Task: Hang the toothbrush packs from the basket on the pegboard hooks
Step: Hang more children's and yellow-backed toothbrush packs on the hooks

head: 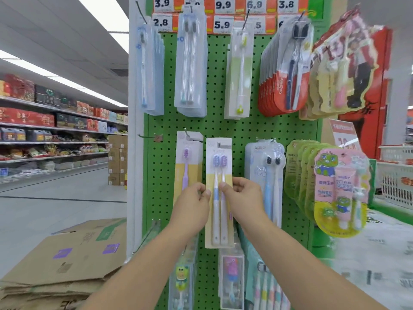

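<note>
Pinching the upright 2-brush pack mid-length, left hand and right hand on opposite edges, we judge its hang slot lies above our fingers, near the hook

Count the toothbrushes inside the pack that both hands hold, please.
2. Both sit side by side in the two-brush pack, heads up, between the left hand and the right hand. None seems hidden.

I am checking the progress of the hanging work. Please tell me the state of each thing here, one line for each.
Two-brush pack: upright at the pegboard, pinched on both edges.
Left hand: fingers pinch the pack's left edge.
Right hand: fingers pinch the pack's right edge.
Purple-brush pack: hanging on its hook.
Hook at far left: bare.
</note>
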